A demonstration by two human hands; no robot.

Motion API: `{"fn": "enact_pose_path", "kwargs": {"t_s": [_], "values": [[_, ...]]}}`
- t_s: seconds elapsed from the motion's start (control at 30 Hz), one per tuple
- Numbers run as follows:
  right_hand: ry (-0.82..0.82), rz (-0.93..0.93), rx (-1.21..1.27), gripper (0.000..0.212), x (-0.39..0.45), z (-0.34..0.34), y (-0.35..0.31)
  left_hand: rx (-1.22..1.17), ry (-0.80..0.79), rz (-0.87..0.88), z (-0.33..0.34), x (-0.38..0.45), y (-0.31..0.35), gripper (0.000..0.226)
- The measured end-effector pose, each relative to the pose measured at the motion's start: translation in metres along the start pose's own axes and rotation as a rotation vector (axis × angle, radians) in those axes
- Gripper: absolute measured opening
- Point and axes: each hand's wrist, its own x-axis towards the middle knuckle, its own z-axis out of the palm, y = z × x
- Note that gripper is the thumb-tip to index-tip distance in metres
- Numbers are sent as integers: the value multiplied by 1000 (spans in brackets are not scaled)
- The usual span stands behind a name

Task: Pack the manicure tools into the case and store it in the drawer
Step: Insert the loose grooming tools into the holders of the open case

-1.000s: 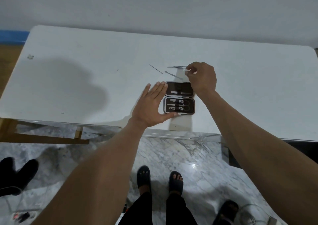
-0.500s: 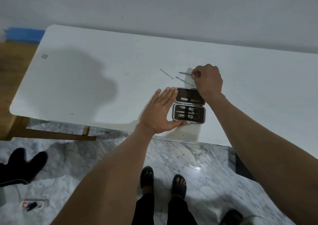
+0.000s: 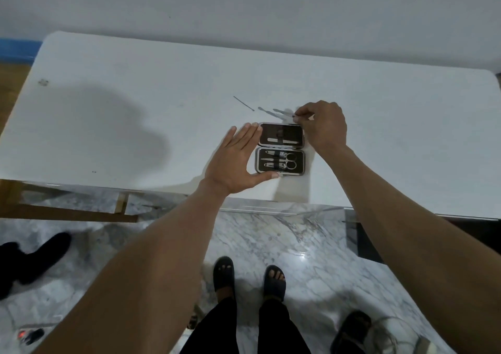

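Pinched shut at the fingertips, our right hand (image 3: pixel 322 126) has its grip on a thin metal tool (image 3: pixel 284 112). We see only one view, from the head looking down. Our right arm reaches out from the right side, and the hand curls just past the far right corner of the case (image 3: pixel 280 149). The thin tool sticks out to the left of the fingers, low over the white tabletop (image 3: pixel 135 110). It looks blurry, so we cannot tell if it touches the tabletop.

Our left hand (image 3: pixel 234 164) is wide open and flat. It holds nothing. Its fingers point away from us, right beside the left edge of the case, and its thumb lies along the near edge.

Lying open near the front edge of the tabletop, the case has scissors (image 3: pixel 284 161) and other small tools in its near half, and one flat tool in its far half. Another thin tool (image 3: pixel 244 103) lies alone on the tabletop, left of the pinched one.
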Motion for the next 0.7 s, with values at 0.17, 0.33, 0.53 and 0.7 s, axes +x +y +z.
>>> {"fn": "enact_pose_path", "kwargs": {"t_s": [0.17, 0.33, 0.53, 0.7], "values": [[-26, -34, -60, 12, -28, -12, 18, -3, -3, 0, 0, -1, 1, 117], [-31, -56, -112, 11, -42, -19, 30, 10, -13, 1, 0, 0, 0, 119], [-39, -57, -173, 12, -42, -15, 29, -6, -12, -4, 0, 0, 1, 120], [-52, -58, -172, 15, -38, -11, 21, -8, -3, -1, 1, -1, 0, 121]]}}
